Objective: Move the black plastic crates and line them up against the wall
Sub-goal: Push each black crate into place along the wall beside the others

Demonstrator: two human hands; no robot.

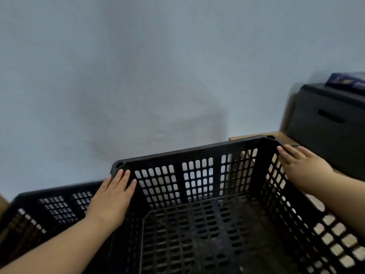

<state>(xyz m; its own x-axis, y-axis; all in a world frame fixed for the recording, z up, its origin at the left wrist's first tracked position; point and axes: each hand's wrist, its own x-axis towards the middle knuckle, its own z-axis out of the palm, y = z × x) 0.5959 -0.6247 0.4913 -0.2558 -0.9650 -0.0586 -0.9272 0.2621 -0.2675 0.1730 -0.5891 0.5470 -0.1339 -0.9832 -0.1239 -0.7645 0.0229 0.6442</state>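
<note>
Pale wall [138,66] behind; crate [197,224] upright, open-topped; left hand [112,198], right hand [304,167] flat, ungripped, on rims.

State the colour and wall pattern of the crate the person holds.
Black crate, its walls a grid of small rounded slots; the head view shows it best.

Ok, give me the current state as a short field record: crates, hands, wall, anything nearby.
crate in hand: black slatted crate, empty, far side toward the wall
second crate: black crate directly to its left, also by the wall
left hand: flat on the left rim near the far corner
right hand: flat on the right rim near the far corner
wall: plain, pale blue-grey
nearby: dark box at right, blue item on top
</note>
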